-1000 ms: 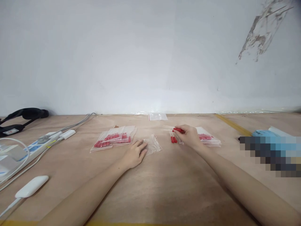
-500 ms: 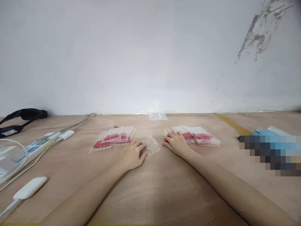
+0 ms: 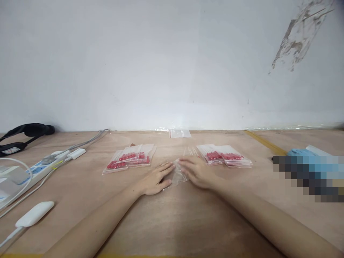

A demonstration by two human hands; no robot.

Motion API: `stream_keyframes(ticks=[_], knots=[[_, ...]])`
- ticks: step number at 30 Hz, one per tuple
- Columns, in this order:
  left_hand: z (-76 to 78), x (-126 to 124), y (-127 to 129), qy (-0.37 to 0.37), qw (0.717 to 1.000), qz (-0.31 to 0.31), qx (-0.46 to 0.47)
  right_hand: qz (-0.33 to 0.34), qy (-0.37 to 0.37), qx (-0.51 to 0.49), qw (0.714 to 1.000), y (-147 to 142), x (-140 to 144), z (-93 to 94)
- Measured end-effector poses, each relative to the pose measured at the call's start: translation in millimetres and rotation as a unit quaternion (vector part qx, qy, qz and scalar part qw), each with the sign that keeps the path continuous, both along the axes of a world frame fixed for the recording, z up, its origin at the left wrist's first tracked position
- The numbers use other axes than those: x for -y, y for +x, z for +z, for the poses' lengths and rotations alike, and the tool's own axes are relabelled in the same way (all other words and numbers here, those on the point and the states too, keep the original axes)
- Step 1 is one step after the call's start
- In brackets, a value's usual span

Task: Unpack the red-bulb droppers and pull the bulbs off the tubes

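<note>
A crumpled clear plastic zip bag point(image 3: 177, 176) lies on the table between my two hands. My left hand point(image 3: 158, 180) rests at the bag's left side, fingers stretched out and thumb apart, its fingertips at the bag's edge. From the right, my right hand point(image 3: 197, 172) lies over the bag with fingers extended, slightly blurred. Behind my right hand, some thin pale strips point(image 3: 190, 151) show, partly hidden by it. Zip bags of small red pieces point(image 3: 129, 159) overlap in a pile on the left. Another pile of bags with red pieces point(image 3: 225, 156) sits to the right.
A flat zip bag point(image 3: 180, 133) lies near the wall. On the left are a power strip point(image 3: 37, 170) with cables, a white charger-like device point(image 3: 36, 214) and a black strap point(image 3: 29, 134). A blue packet point(image 3: 306, 159) lies at the right, beside a blurred-out area.
My right hand has moved left from the red pieces beside the right pile onto the clear bag. The bag has shifted slightly towards me, and my left hand's fingers have straightened.
</note>
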State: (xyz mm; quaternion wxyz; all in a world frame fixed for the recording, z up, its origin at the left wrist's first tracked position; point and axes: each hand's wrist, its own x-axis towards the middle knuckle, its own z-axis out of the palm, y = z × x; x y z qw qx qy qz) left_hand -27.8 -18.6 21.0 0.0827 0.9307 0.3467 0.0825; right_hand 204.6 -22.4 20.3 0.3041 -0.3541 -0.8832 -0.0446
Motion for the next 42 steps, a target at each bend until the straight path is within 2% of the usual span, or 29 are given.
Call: stream_keyframes(ticks=[1,3,7,12,15,18,20,24,28,31,34,36,39,42], knots=[[-0.8,0.0,-0.4,0.001,1.0,-0.003,-0.008,0.039,-0.014,0.037,0.998,-2.6,4.8,-1.3],[-2.7,-0.2,-1.0,0.004,1.0,-0.006,-0.021,0.061,-0.047,0.096,0.992,-5.3,11.6,-6.0],[-4.1,-0.5,-2.5,0.008,0.998,0.002,-0.054,0.028,-0.102,0.14,0.985,-0.7,14.9,-14.6],[-2.6,0.5,-5.6,-0.005,0.998,0.0,-0.07,0.031,-0.11,0.152,0.982,4.9,14.6,-15.5],[-3.1,-0.7,-3.4,-0.008,0.999,0.038,-0.001,0.03,-0.083,0.13,0.988,4.5,17.4,-14.6],[-4.5,-6.5,3.9,0.014,0.984,0.134,0.121,0.012,-0.026,0.082,0.996,4.1,21.4,-13.5],[-4.8,-11.4,9.3,0.021,0.969,0.187,0.162,0.0,0.008,0.052,0.999,4.2,23.2,-12.9],[-2.2,-15.5,15.3,-0.025,0.961,0.241,0.133,-0.013,0.047,0.012,0.999,5.5,22.5,-14.3],[4.3,-19.0,10.4,-0.03,0.964,0.237,0.121,-0.017,0.067,-0.011,0.998,7.2,19.0,-18.3],[17.1,-32.8,-9.0,0.008,0.941,0.287,0.177,-0.023,0.068,-0.012,0.997,8.0,17.7,-20.7],[35.9,-52.7,-48.5,0.043,0.871,0.415,0.261,-0.023,0.067,-0.012,0.997,8.2,17.1,-21.9],[44.3,-63.9,-81.8,0.08,0.828,0.487,0.267,-0.021,0.067,-0.017,0.997,7.9,16.5,-22.6],[41.7,-73.4,-126.6,0.097,0.797,0.559,0.206,-0.022,0.066,-0.025,0.997,7.4,15.7,-23.7],[29.9,-74.8,-148.3,0.112,0.796,0.577,0.146,-0.025,0.061,-0.023,0.998,7.0,15.7,-23.8]])
